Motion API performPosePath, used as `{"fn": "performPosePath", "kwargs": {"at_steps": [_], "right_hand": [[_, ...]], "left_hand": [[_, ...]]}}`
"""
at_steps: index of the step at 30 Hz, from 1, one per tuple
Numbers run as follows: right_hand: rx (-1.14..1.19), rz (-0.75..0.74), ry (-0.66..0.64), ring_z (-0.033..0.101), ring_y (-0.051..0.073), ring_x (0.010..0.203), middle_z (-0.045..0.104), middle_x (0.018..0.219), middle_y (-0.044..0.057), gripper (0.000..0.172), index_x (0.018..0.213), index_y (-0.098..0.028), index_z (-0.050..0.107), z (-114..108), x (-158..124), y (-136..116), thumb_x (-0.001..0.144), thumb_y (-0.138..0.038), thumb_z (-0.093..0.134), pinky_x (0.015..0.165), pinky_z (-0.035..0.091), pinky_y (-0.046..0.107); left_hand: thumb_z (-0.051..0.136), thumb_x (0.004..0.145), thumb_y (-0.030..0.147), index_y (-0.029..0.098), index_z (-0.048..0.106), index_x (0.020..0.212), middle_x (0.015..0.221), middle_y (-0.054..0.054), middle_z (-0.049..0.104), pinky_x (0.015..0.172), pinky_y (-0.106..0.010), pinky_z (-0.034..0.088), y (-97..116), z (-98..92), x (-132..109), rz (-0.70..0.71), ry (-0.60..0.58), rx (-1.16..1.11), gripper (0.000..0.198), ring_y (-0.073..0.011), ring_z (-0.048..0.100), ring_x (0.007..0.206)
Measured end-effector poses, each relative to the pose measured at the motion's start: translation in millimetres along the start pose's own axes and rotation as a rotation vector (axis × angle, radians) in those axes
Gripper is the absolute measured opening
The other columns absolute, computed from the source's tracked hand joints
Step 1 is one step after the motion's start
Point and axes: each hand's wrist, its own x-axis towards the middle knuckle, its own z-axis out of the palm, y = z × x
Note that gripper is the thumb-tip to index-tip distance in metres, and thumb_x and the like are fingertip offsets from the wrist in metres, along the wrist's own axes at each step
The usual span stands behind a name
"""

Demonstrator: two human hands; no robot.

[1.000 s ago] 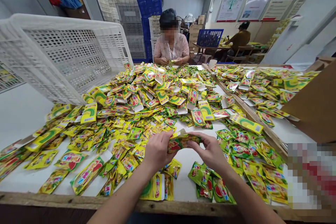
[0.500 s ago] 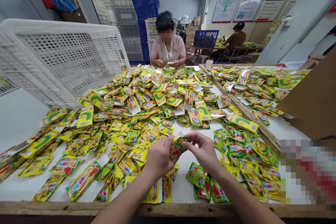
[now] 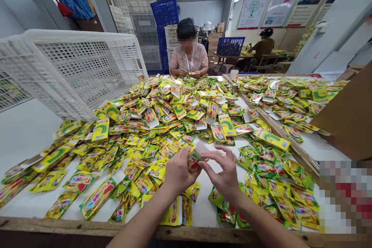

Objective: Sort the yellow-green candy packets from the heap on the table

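Note:
In the head view, my left hand [image 3: 180, 168] is wrapped around a small printed candy carton [image 3: 194, 160] in green, yellow and red. Its white end flap [image 3: 200, 148] stands up, facing right. My right hand [image 3: 222, 168] has thumb and index finger closed at the flap end of that carton, while its other fingers are raised. Beneath my forearms lie a yellow carton [image 3: 172, 214] and green sachets [image 3: 217, 198]. More green and yellow sachets [image 3: 267, 168] spread to the right of my right hand. The inside of the held carton is hidden.
A large heap of cartons [image 3: 180, 110] covers the middle of the table. A white plastic crate [image 3: 78, 69] lies tipped at left. A wooden divider [image 3: 267, 122] and a brown cardboard box [image 3: 348, 116] stand right. A co-worker [image 3: 188, 56] sits across the table.
My right hand has turned and its fingers have shifted onto the carton's end. The white flap now shows more plainly. The whole view has tilted slightly upward.

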Motion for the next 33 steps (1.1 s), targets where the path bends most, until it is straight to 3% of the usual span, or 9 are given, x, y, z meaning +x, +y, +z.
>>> {"fn": "performPosePath", "kwargs": {"at_steps": [5, 8, 14, 19, 23, 26, 29, 31, 33], "right_hand": [[0.027, 0.084, -0.312, 0.048, 0.033, 0.115, 0.070, 0.084, 0.004, 0.016, 0.077, -0.026, 0.069, 9.0, -2.9, 1.3, 0.071, -0.041, 0.067, 0.099, 0.013, 0.058], [0.048, 0.154, -0.411, 0.057, 0.027, 0.094, 0.065, 0.069, 0.001, 0.028, 0.058, -0.022, 0.063, 14.7, -2.2, 2.9, 0.074, -0.045, 0.061, 0.098, 0.019, 0.056], [0.404, 0.333, -0.224, 0.059, 0.020, 0.071, 0.070, 0.075, 0.005, 0.030, 0.077, -0.018, 0.071, 7.1, 8.7, 7.7, 0.075, -0.045, 0.060, 0.072, 0.044, 0.033], [0.507, 0.395, -0.207, 0.061, 0.021, 0.074, 0.070, 0.078, 0.006, 0.031, 0.081, -0.017, 0.068, 4.1, 8.8, 12.2, 0.072, -0.046, 0.063, 0.072, 0.048, 0.035], [0.441, 0.385, 0.005, 0.061, 0.021, 0.086, 0.066, 0.092, 0.006, 0.054, 0.104, -0.021, 0.059, 3.6, 10.5, 17.7, 0.058, -0.042, 0.077, 0.079, 0.049, 0.037], [0.553, 0.513, -0.221, 0.063, 0.020, 0.077, 0.065, 0.091, 0.006, 0.059, 0.103, -0.020, 0.057, 0.5, 13.3, 20.4, 0.054, -0.045, 0.078, 0.065, 0.052, 0.032], [0.658, 0.654, -0.544, 0.061, 0.016, 0.060, 0.065, 0.069, 0.003, 0.046, 0.082, -0.015, 0.060, -1.8, 16.5, 24.0, 0.055, -0.048, 0.076, 0.047, 0.048, 0.026], [0.619, 0.696, -0.602, 0.060, 0.015, 0.055, 0.065, 0.063, 0.002, 0.045, 0.076, -0.014, 0.059, -7.7, 27.2, 29.0, 0.050, -0.045, 0.080, 0.043, 0.046, 0.023], [0.516, 0.717, -0.513, 0.060, 0.016, 0.054, 0.066, 0.064, 0.004, 0.043, 0.073, -0.014, 0.060, -25.0, 51.7, 36.8, 0.044, -0.036, 0.083, 0.041, 0.046, 0.024]], "left_hand": [[0.055, 0.069, 0.026, 0.017, 0.048, 0.110, 0.095, -0.008, 0.064, 0.069, -0.034, 0.049, -5.1, 1.4, -4.1, 0.044, -0.092, 0.079, 0.043, -0.0241, 0.061, 0.084], [0.054, 0.069, 0.021, 0.019, 0.052, 0.108, 0.091, -0.007, 0.063, 0.067, -0.036, 0.048, -4.9, 0.5, -3.8, 0.091, -0.202, 0.108, 0.040, -0.0245, 0.060, 0.081], [0.066, 0.068, 0.047, 0.022, 0.044, 0.123, 0.114, -0.010, 0.055, 0.089, -0.043, 0.043, -1.7, -12.4, 6.5, -0.082, 0.004, -0.266, 0.065, -0.0264, 0.052, 0.105], [0.057, 0.076, 0.049, 0.019, 0.047, 0.107, 0.086, -0.003, 0.060, 0.056, -0.028, 0.052, 0.6, -11.1, 3.7, -0.392, -0.239, -0.803, 0.044, -0.0148, 0.060, 0.065], [0.057, 0.076, 0.045, 0.019, 0.047, 0.098, 0.080, -0.001, 0.059, 0.051, -0.025, 0.050, 3.9, -10.8, 0.9, -0.393, -0.172, -0.881, 0.035, -0.0128, 0.058, 0.060], [0.058, 0.076, 0.040, 0.019, 0.051, 0.095, 0.086, -0.003, 0.062, 0.068, -0.029, 0.050, 1.8, -12.3, -1.0, -0.289, -0.137, -0.748, 0.030, -0.0163, 0.060, 0.076], [0.055, 0.079, 0.044, 0.020, 0.052, 0.100, 0.088, -0.003, 0.063, 0.075, -0.031, 0.047, -3.8, -13.0, -2.2, -0.217, -0.267, -0.624, 0.032, -0.0186, 0.059, 0.083], [0.049, 0.083, 0.047, 0.021, 0.049, 0.110, 0.082, -0.002, 0.063, 0.070, -0.029, 0.046, -9.5, -14.0, -0.7, -0.214, -0.359, -0.593, 0.037, -0.0175, 0.060, 0.077], [0.044, 0.085, 0.046, 0.021, 0.045, 0.115, 0.083, -0.002, 0.063, 0.070, -0.029, 0.046, -17.9, -16.1, 3.2, -0.240, -0.318, -0.531, 0.039, -0.0173, 0.060, 0.075]]}}
